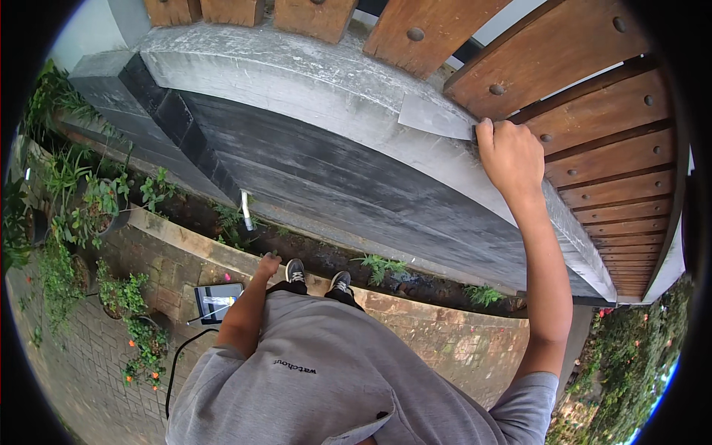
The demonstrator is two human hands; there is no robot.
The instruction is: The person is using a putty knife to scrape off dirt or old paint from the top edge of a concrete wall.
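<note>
My right hand (510, 157) is closed around the dark handle of a putty knife with a flat grey blade (436, 119). The blade lies along the top edge of the grey concrete ledge (297, 78), just below the wooden slats. Most of the handle is hidden inside my fist. Low by my side, my left hand (268, 264) has its fingers curled in, above the low curb near my shoes. Whether anything is inside those fingers cannot be made out.
Brown wooden slats (549, 55) with round bolt heads rise from the ledge. Below runs a dark grey wall (326, 167) with a white pipe (246, 210), then a planted ditch (319, 256). A tablet-like device (215, 302) with a cable lies on the paving. Potted plants (96, 215) stand left.
</note>
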